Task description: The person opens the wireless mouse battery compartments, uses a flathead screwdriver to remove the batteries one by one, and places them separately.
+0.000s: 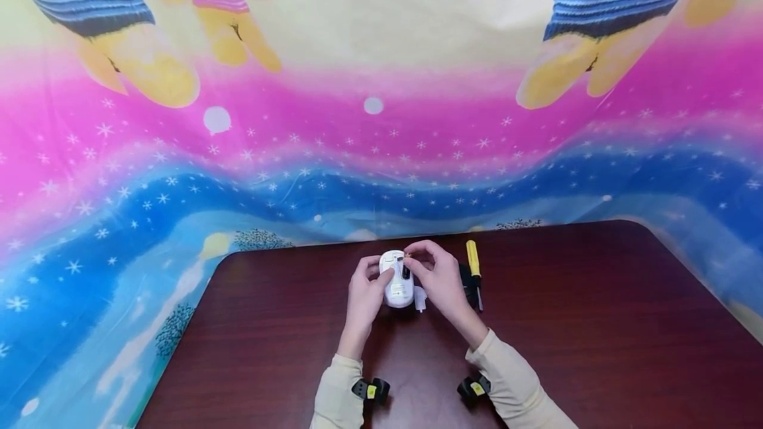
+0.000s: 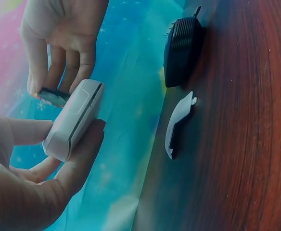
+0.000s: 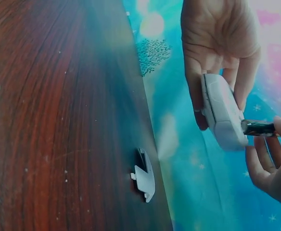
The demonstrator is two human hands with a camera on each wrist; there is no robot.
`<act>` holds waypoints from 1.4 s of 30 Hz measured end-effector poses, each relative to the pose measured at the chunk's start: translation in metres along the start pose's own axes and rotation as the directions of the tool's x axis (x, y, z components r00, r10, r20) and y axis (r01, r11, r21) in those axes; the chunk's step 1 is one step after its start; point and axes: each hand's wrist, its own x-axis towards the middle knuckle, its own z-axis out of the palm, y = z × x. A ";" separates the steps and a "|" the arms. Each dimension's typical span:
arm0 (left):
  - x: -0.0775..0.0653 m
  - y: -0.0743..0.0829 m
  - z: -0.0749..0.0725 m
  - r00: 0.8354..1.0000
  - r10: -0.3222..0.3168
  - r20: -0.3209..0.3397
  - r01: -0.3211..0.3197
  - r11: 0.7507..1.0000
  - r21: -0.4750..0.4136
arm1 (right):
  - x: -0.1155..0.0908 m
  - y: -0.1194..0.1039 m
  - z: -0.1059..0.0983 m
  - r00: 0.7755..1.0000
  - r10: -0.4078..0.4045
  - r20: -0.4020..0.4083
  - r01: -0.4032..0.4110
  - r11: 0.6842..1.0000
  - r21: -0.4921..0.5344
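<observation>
A white computer mouse point(image 1: 401, 293), underside turned up, is held above the table by my left hand point(image 1: 366, 291), thumb on one face and fingers round the other in the left wrist view. My right hand point(image 1: 442, 281) pinches a dark battery point(image 3: 258, 128) between thumb and fingers. One end of the battery is right at the mouse's underside, where a dark slot shows in the head view. Below the hands, the white battery cover point(image 2: 180, 115) lies loose on the table, close to the mouse's lower right in the head view.
A screwdriver with a yellow handle point(image 1: 473, 258) lies right of the right hand, over a black ridged object point(image 2: 183, 54) partly hidden by that hand in the head view. The dark wooden table point(image 1: 268, 349) ends at a printed cloth backdrop point(image 1: 357, 151).
</observation>
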 end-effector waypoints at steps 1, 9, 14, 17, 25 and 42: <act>0.000 0.000 0.000 1.000 0.001 -0.003 -0.001 1.000 0.004 | 0.000 0.000 -0.001 1.000 0.000 -0.012 0.000 1.000 0.022; 0.003 0.000 0.001 1.000 0.015 -0.006 -0.015 0.999 0.030 | 0.005 0.007 -0.011 0.989 0.144 -0.043 -0.135 0.976 0.171; 0.005 -0.002 0.000 1.000 0.027 -0.004 -0.027 0.998 0.064 | 0.007 0.014 -0.017 0.980 0.192 -0.043 -0.184 0.973 0.138; 0.008 -0.003 -0.004 0.998 0.047 -0.035 -0.043 0.993 0.110 | 0.008 0.016 -0.017 0.979 0.204 -0.023 -0.200 0.973 0.117; 0.012 -0.011 -0.016 0.996 0.057 -0.063 -0.044 0.980 0.192 | 0.007 0.024 -0.013 0.962 0.268 0.058 -0.267 0.963 -0.029; 0.017 -0.029 -0.030 0.999 -0.001 -0.045 0.012 0.968 0.250 | -0.010 0.040 0.011 0.932 0.267 0.247 -0.223 0.956 -0.193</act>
